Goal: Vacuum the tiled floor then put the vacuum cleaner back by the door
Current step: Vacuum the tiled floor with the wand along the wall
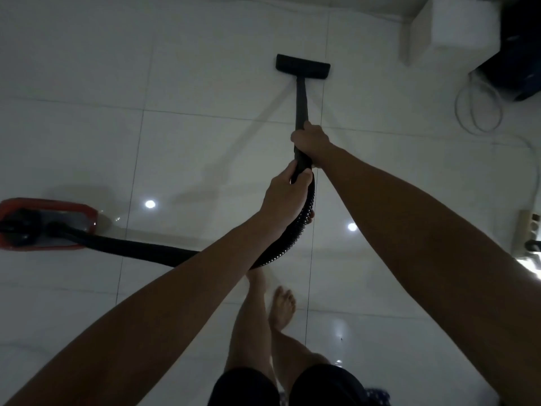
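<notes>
The vacuuming step is in hand, not the putting-away. Both hands are clamped on the black wand (301, 104): the right hand (311, 142) wraps it higher up toward the floor head, and the left hand (285, 194) curls its grip round the lower end, where the ribbed hose (304, 224) joins. The floor head (303, 65) lies flat on the tiled floor (205, 83), well out in front of the person's bare feet and close to a grout line. The red vacuum cleaner body (52, 209) sits on the tiles far to the left, tied to the wand by the hose, which loops under the left forearm.

The next move likely calls for a steady stroke with the head kept flat, and enough slack in the hose that the body is not dragged over.

Much is uncertain — the room is dim, the vacuum body is cut off at the left edge, and no door shows. A loose white cable (477, 109) coils near a dark object (515, 54) at upper right; what that object is cannot be made out.
</notes>
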